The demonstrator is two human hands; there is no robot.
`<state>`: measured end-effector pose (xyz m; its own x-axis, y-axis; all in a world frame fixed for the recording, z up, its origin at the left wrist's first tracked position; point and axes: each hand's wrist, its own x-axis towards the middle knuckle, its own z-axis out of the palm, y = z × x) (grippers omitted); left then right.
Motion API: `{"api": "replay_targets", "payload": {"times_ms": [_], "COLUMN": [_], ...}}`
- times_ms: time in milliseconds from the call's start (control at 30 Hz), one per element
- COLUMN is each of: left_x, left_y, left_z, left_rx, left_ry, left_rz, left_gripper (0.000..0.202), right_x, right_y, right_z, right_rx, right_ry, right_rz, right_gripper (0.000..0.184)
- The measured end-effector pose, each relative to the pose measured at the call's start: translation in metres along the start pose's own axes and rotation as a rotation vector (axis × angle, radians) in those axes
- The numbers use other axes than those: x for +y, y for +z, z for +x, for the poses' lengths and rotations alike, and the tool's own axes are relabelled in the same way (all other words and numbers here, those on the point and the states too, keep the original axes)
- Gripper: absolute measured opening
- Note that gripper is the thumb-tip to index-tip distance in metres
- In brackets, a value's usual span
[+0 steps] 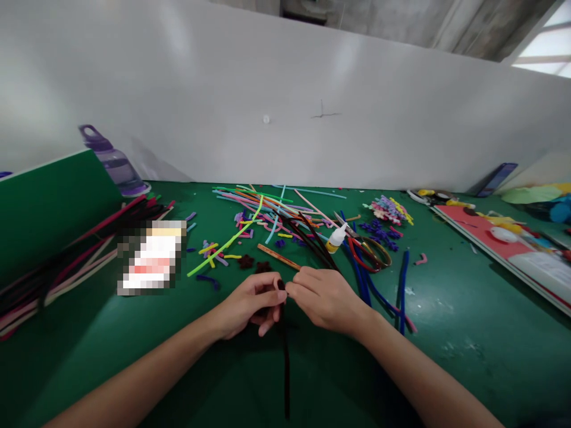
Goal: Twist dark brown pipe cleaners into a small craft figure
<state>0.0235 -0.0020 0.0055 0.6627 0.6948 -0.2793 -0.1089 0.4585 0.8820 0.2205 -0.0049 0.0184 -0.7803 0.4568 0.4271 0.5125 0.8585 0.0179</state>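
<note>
One dark stem (pixel 286 368) is pinched in the left hand (pixel 254 303), its tail trailing toward the person. The right hand's (pixel 323 297) fingers bunch at the left thumb; whether they grip the stem, I cannot tell. Just beyond are a stick (pixel 277 256), brown flowers (pixel 245 261), glue (pixel 335 240) and scissors (pixel 371 254).

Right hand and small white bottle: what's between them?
In the head view, ends of dark fuzzy strands lie on the green table between right hand and bottle.
</note>
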Motion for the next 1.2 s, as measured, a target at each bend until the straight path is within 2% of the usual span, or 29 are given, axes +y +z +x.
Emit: {"api": "replay_targets", "payload": {"times_ms": [133,267,400,567,667,733,800,867,933,1033,1100,1200], "left_x": [0.001,-0.001,-0.003,-0.003,-0.002,-0.002,-0.002,-0.003,-0.004,-0.007,-0.007,-0.005], "left_y": [-0.001,-0.002,-0.002,0.003,0.005,0.004,0.001,-0.002,-0.005,-0.007,-0.006,-0.003], "left_z": [-0.001,-0.001,-0.002,-0.004,-0.005,-0.004,-0.002,0.001,0.003,0.004,0.003,0.001], "left_rx": [-0.031,-0.086,-0.118,-0.087,-0.031,-0.009,-0.006,-0.009,-0.019,-0.05,-0.071,-0.091], "left_ry": [-0.018,-0.024,0.027,0.091,0.139,0.141,0.087,0.032,0.01,0.007,0.004,0.017], "left_rz": [-0.001,0.024,0.072,0.23,0.296,0.219,0.073,-0.063,-0.143,-0.189,-0.166,-0.136], "left_gripper": [0.022,0.023,0.023,0.025,0.025,0.024,0.023,0.022,0.021,0.019,0.018,0.018], "right_x": [-0.004,-0.007,-0.008,-0.006,-0.005,-0.006,-0.008,-0.011,-0.012,-0.01,-0.009,-0.01], "right_y": [-0.004,-0.014,-0.016,-0.006,-0.002,-0.004,-0.006,-0.008,-0.006,-0.001,0.002,0.003], "right_z": [0.003,0.008,0.011,0.007,0.007,0.009,0.012,0.013,0.012,0.008,0.006,0.005], "right_rx": [-0.049,-0.151,-0.216,-0.336,-0.37,-0.331,-0.245,-0.139,-0.061,-0.02,0.0,0.031], "right_ry": [0.108,0.36,0.629,0.895,0.973,0.955,0.872,0.714,0.496,0.2,0.094,0.067], "right_rz": [0.233,0.658,1.043,1.682,1.864,1.822,1.585,1.184,0.748,0.259,0.095,0.114], "right_gripper": [0.021,0.015,0.014,0.012,0.014,0.016,0.017,0.014,0.012,0.019,0.024,0.025]}}
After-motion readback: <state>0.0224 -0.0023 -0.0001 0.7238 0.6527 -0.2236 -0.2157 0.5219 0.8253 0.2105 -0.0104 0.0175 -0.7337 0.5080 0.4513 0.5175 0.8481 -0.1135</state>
